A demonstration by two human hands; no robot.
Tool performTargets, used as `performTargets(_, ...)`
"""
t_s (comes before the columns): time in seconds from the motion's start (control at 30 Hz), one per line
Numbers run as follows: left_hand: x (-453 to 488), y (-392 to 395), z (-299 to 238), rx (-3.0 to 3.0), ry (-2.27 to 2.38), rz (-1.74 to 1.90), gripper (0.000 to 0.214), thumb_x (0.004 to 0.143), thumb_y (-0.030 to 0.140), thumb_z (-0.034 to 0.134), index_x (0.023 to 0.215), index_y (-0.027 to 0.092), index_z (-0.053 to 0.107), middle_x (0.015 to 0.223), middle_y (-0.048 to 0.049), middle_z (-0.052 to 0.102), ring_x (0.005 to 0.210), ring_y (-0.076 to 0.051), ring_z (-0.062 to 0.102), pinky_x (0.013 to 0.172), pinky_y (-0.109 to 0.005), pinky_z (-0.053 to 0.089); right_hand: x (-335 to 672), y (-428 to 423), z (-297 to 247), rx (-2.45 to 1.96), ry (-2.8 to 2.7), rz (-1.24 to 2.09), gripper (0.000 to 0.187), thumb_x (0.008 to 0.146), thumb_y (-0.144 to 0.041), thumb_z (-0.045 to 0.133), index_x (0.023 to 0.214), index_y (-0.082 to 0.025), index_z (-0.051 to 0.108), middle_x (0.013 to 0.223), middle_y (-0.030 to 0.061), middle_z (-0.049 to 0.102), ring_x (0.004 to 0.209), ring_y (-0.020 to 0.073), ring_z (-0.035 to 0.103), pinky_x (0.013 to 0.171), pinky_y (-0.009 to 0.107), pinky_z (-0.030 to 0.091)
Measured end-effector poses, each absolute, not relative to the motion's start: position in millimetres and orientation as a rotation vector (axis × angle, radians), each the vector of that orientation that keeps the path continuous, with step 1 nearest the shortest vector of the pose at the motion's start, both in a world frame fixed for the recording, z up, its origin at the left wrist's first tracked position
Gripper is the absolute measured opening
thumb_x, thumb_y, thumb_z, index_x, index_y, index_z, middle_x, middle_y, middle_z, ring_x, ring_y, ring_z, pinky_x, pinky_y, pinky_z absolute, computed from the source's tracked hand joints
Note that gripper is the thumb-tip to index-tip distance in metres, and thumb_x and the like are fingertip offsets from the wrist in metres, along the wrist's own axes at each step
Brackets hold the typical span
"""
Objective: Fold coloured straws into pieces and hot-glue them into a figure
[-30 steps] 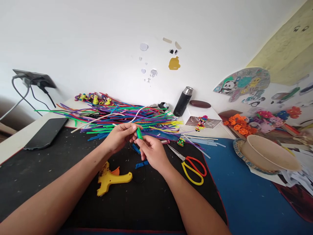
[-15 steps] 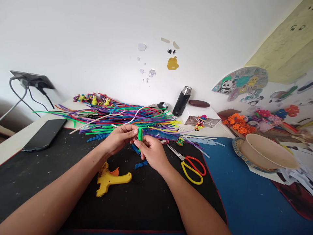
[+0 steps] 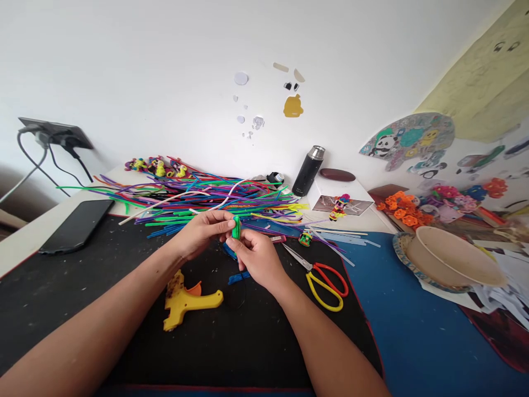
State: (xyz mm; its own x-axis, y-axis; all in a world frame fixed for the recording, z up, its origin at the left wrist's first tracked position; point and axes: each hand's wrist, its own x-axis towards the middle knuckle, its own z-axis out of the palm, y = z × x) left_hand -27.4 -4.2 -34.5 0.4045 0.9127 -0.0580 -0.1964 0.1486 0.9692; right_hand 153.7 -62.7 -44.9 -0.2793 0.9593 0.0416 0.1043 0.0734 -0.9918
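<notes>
Between my two hands is a small bundle of folded green pipe cleaner (image 3: 236,227), held upright above the black mat (image 3: 264,353). My left hand (image 3: 209,231) pinches its upper left side between thumb and fingers. Thumb and fingers of my right hand (image 3: 254,251) close on its lower part. Under the hands lie blue pipe cleaner pieces (image 3: 238,278), partly hidden. A yellow glue gun (image 3: 190,301) with an orange trigger rests on the mat below my left wrist. Scissors (image 3: 318,275) with red and yellow handles lie slightly open to the right of my right hand.
A heap of coloured pipe cleaners (image 3: 185,201) spreads behind the hands. Farther back stand a black thermos (image 3: 308,171) and a white box (image 3: 343,193). A phone (image 3: 76,226) lies at left, a beige bowl (image 3: 458,256) at right. A small green figure (image 3: 305,238) sits near the scissors.
The green bundle has turned slightly and shows a broader side. Both hands keep their grip in nearly the same place.
</notes>
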Motion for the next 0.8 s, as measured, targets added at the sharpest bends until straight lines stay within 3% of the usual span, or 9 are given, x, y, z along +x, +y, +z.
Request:
performTargets(0.3, -39.2, 15.8, -41.2, 0.831, 0.839, 1.337, 0.031, 0.067, 0.036, 0.095, 0.073, 0.016, 0.073, 0.064, -0.0013, 0.062, 0.059, -0.014, 0.055, 0.054, -0.027, 0.042, 178.2, -46.1, -34.6, -1.150, -1.297, 1.144, 0.034, 0.094, -0.054, 0.065, 0.091, -0.020, 0.068, 0.053, -0.0066, 0.052, 0.045, 0.0133, 0.052, 0.051, 0.026, 0.042)
performTargets(0.43, -44.4, 22.9, -48.2, 0.847, 0.857, 1.360, 0.033, 0.067, 0.038, 0.096, 0.076, 0.015, 0.074, 0.065, -0.0016, 0.063, 0.060, -0.014, 0.056, 0.055, -0.026, 0.042, 189.0, -39.6, -39.0, -1.278, -1.463, 1.025, 0.028, 0.097, -0.048, 0.062, 0.088, -0.022, 0.067, 0.055, -0.0058, 0.055, 0.047, 0.0143, 0.052, 0.055, 0.027, 0.042)
performTargets(0.6, -44.6, 23.2, -49.4, 0.887, 0.870, 1.361, 0.034, 0.068, 0.039, 0.095, 0.076, 0.015, 0.072, 0.065, -0.0012, 0.063, 0.062, -0.014, 0.057, 0.057, -0.026, 0.041, 187.8, -43.7, -39.6, -1.472, -1.974, 0.693, 0.017, 0.099, -0.032, 0.063, 0.096, -0.025, 0.077, 0.074, -0.0009, 0.071, 0.067, 0.0184, 0.063, 0.065, 0.029, 0.040)
performTargets(0.8, -45.2, 22.3, -50.4, 0.952, 0.850, 1.327, 0.035, 0.071, 0.043, 0.093, 0.072, 0.015, 0.071, 0.066, -0.0015, 0.061, 0.065, -0.015, 0.056, 0.058, -0.027, 0.041, 187.3, -47.1, -39.9, -1.536, -2.187, 0.651, 0.015, 0.099, -0.027, 0.067, 0.107, -0.027, 0.080, 0.097, 0.0016, 0.082, 0.086, 0.0210, 0.073, 0.075, 0.029, 0.044)
